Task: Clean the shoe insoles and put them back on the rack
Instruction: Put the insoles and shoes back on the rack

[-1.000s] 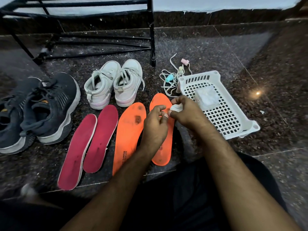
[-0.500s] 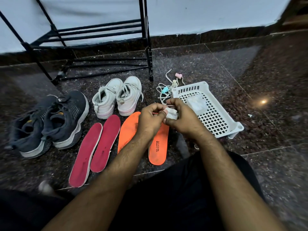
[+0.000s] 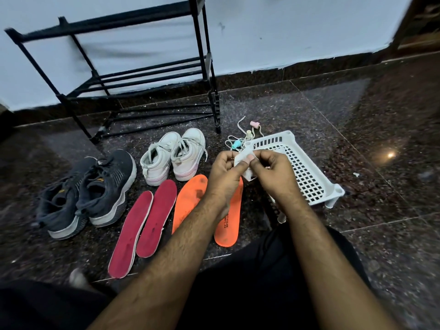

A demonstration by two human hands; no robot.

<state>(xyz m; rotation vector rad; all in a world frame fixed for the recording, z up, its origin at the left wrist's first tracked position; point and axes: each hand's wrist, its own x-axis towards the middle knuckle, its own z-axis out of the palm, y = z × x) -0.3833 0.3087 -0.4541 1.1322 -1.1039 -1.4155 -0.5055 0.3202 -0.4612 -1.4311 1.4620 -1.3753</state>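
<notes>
Two red insoles (image 3: 142, 225) and two orange insoles (image 3: 190, 198) lie side by side on the dark floor in front of me. The right orange insole (image 3: 226, 225) is partly hidden under my left forearm. Both hands meet above its toe end. My left hand (image 3: 223, 172) and my right hand (image 3: 271, 170) pinch a small white wipe (image 3: 245, 158) between their fingers. The black metal shoe rack (image 3: 133, 77) stands bare against the white wall at the back.
A dark grey pair of sneakers (image 3: 90, 191) sits at the left, a white pair (image 3: 173, 156) behind the insoles. A white plastic basket (image 3: 302, 167) lies at the right, with loose laces and clips (image 3: 242, 136) behind it. My black-clad legs fill the bottom.
The view has tilted up, bringing the whole rack and wall into sight. Both hands have risen a little off the insole and spread the white wipe out between them.
</notes>
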